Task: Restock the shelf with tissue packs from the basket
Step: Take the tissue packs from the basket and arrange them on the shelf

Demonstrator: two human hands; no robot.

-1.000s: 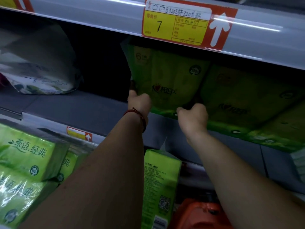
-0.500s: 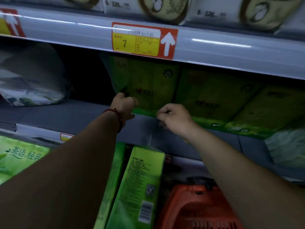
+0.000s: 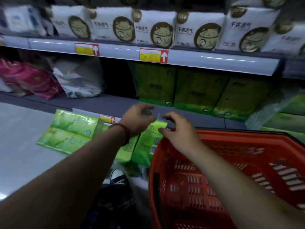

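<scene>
Left hand (image 3: 138, 119) and right hand (image 3: 180, 130), fingers released and empty, have drawn back from the tissue pack (image 3: 155, 85) now standing mid-frame on the shelf (image 3: 99, 103), so that placement looks complete and the basket (image 3: 231, 135) at lower right is next.

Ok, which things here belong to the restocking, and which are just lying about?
Job: red plastic basket; bright green upright pack beside it; row of dark green tissue packs on the middle shelf; left hand; right hand.
Lying about: white cartoon-printed packs above; pink plastic bag; white floral bag; yellow-and-red price tag.
</scene>
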